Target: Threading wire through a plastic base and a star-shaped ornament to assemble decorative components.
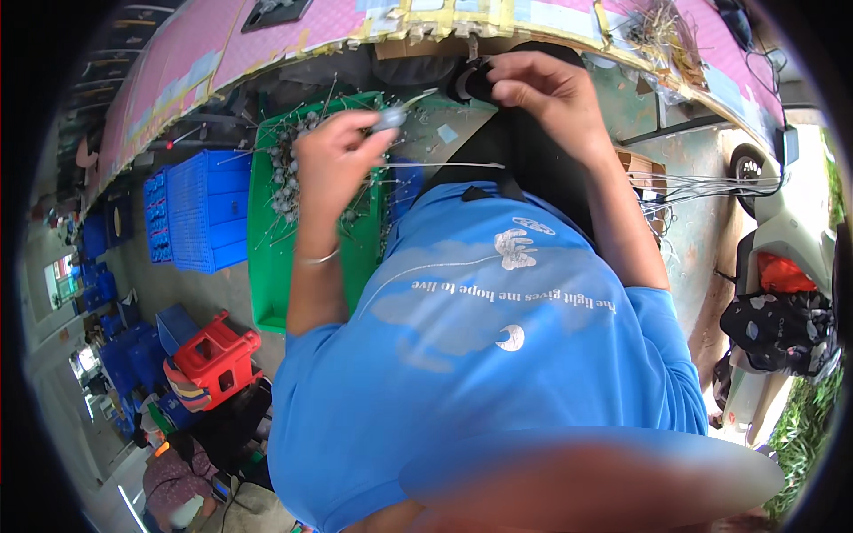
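Observation:
My left hand [336,158] is raised over the near side of a green tray [268,289]. Between its thumb and fingers it pinches a small grey ball [391,117] with a pale thin stem, slightly blurred. Heaped in the tray are several similar grey balls on thin wires [283,173]. A pale thin strip [444,165] runs from near my left wrist across my lap. My right hand [553,93] is held up by the table's edge, thumb and fingers brought together. Whatever they hold, if anything, cannot be made out.
A pink-topped table [355,19] with a taped edge spans the top, with a bundle of wires [662,31] on it. Blue crates [209,209] stand left of the tray, and a red plastic stool [213,360] is behind. Long wires [702,185] stick out at right near a parked scooter [791,213]. Another person [173,484] sits lower left.

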`<act>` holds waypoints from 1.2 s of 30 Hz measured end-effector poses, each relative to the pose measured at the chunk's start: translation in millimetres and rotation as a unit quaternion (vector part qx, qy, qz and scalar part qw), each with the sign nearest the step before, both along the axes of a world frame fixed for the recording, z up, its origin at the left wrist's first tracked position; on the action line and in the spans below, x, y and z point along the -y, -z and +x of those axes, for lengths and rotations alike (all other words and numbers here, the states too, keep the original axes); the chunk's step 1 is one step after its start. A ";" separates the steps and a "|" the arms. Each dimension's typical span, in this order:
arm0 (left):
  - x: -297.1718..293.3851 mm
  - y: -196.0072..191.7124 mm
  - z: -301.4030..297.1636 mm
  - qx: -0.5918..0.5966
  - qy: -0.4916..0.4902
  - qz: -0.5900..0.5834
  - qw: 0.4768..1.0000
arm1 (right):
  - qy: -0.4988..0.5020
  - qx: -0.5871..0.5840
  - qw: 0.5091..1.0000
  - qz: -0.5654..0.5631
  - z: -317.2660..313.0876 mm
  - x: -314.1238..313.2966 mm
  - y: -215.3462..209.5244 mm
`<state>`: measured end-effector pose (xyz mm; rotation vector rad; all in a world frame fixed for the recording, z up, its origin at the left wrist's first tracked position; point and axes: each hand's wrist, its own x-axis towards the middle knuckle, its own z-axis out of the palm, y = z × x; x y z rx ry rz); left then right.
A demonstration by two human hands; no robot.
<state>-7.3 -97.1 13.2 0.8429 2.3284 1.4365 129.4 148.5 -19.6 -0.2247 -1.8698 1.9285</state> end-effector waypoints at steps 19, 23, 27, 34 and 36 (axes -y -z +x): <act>-140.4 -11.0 -147.4 -0.293 0.024 0.015 0.956 | 0.322 -0.018 0.947 0.000 38.7 -146.9 -18.7; -233.4 11.3 -226.1 -0.466 0.100 0.032 0.879 | 0.187 -0.033 0.967 -0.168 12.9 -102.5 -4.5; -266.6 3.0 -238.5 -0.465 0.118 -0.149 0.864 | 0.213 -0.063 0.956 -0.190 14.6 -112.9 -3.8; -268.4 -9.4 -230.2 -0.449 0.154 -0.162 0.865 | 0.174 -0.224 0.919 -0.272 19.5 -135.0 -16.0; -268.0 -4.6 -222.6 -0.465 0.149 -0.167 0.857 | 0.134 -0.120 0.955 -0.234 3.2 -100.9 -13.0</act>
